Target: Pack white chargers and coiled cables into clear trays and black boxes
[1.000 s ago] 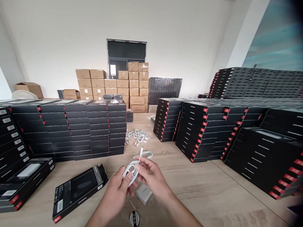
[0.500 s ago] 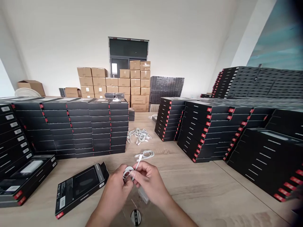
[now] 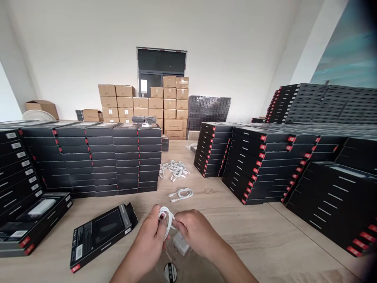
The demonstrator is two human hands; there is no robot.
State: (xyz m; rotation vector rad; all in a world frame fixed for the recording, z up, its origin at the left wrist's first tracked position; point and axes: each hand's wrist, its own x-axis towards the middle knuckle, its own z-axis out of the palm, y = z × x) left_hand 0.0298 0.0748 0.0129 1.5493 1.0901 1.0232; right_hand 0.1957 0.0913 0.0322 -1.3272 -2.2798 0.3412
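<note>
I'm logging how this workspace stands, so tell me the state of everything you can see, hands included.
Held cable: coiled, off the table
Left hand: closed on the coil
Right hand: pinching the held cable
Near cable: coiled, lying apart
Cable pile: loosely heaped
Charger: lying down, partly hidden
Single black box: flat, one end open
Black boxes at left: stacked
Cartons: stacked

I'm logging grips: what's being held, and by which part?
A white cable: the left hand holds its coiled loops; the right hand grips it beside them, the exact part hidden.
</note>
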